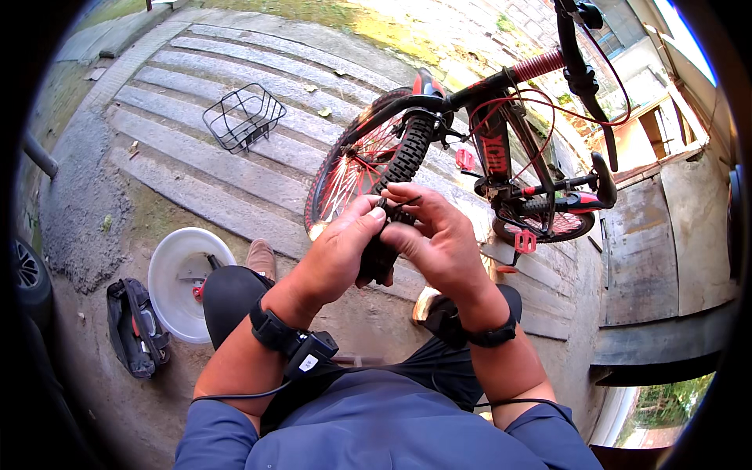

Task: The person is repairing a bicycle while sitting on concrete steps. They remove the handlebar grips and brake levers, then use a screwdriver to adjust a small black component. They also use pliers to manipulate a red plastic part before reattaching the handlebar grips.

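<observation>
Two black wristbands (270,327), one per wrist, one black boxy device (312,352) by the left. Two bare hands: left hand (348,237) pinching one dark, lumpy object (377,262), right hand (440,241) curled round its other side; object's kind unclear. It's between the hands, above the ground, front of body. Off left, one round white plastic basin (168,305), tools inside; one dark fabric bag (125,333) beside it. Farther: one black-and-red bicycle (493,145), two red pedals (525,241); one black wire basket (247,121).
</observation>
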Motion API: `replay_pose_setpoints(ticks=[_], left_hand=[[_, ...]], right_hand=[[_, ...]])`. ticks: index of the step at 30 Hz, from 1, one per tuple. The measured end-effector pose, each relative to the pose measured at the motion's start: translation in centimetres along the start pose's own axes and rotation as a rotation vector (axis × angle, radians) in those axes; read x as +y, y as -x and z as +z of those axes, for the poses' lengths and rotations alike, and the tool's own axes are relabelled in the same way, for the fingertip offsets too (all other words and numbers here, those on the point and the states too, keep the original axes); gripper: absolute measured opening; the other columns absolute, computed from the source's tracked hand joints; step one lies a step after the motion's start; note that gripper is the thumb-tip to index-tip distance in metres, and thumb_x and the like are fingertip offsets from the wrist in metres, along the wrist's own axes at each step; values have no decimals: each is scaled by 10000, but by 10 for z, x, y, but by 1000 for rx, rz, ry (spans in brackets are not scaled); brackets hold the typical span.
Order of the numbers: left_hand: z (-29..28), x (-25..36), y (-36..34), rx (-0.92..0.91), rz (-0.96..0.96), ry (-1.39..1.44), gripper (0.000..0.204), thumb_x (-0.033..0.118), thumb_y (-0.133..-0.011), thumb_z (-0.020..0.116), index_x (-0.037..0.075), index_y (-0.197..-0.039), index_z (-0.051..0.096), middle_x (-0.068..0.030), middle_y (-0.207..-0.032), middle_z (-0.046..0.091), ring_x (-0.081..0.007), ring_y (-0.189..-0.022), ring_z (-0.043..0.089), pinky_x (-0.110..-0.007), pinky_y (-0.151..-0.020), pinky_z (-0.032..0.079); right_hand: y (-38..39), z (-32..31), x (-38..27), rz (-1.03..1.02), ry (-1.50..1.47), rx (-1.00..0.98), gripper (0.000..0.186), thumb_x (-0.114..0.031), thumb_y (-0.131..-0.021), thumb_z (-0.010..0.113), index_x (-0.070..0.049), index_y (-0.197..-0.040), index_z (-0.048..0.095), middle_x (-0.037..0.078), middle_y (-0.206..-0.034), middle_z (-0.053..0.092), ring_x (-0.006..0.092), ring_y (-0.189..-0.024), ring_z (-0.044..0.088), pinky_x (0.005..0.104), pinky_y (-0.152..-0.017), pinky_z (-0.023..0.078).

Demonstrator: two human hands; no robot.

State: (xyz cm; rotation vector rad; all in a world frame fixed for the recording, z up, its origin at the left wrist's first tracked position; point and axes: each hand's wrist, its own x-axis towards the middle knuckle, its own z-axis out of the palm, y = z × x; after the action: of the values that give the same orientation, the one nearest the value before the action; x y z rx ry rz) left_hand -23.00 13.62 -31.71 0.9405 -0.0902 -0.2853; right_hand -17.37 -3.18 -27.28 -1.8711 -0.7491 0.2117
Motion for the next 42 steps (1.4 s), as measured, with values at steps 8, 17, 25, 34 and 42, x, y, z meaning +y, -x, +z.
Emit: replay_pose_setpoints(ticks=[8,17,25,34,42], left_hand=[[-1,-19,-8,101,120,68,382,246,-1009,402,53,-1336,440,-86,-1089,626,-119,-825,635,-243,-615,509],[3,-10,-1,212,230,82,346,258,-1011,397,58,-1275,494,-44,-1001,615,-81,-874,590,-242,-721,492],[41,-65,-35,169,242,-237,231,233,-995,475,21,-1041,553,-133,-955,610,-192,-922,582,-341,-832,475],[15,-60,-34,208,206,-260,267,278,-1014,460,33,-1093,532,-80,-926,587,-122,-881,546,-321,-780,473],[17,-34,-26,197,33,-8,337,312,-1054,345,28,-1185,469,-98,-813,607,-144,-587,582,-264,-460,455]], right_hand=[[9,6,-14,27,254,-73,740,-165,-707,850,-64,-1344,488,102,-1280,565,222,-1182,587,357,-861,564],[1,17,-4,-198,468,-69,670,-236,-740,790,-13,-1303,504,186,-1203,617,332,-1083,629,383,-876,525],[56,-22,-2,-59,558,31,659,-233,-811,672,92,-1343,459,231,-1214,609,304,-1118,626,401,-969,482],[27,-20,17,5,196,74,380,-186,-1016,396,91,-1164,609,168,-1078,677,235,-995,659,345,-905,515],[16,2,19,-40,30,214,301,-183,-1058,438,36,-1124,635,98,-1087,678,156,-984,640,308,-858,543]])
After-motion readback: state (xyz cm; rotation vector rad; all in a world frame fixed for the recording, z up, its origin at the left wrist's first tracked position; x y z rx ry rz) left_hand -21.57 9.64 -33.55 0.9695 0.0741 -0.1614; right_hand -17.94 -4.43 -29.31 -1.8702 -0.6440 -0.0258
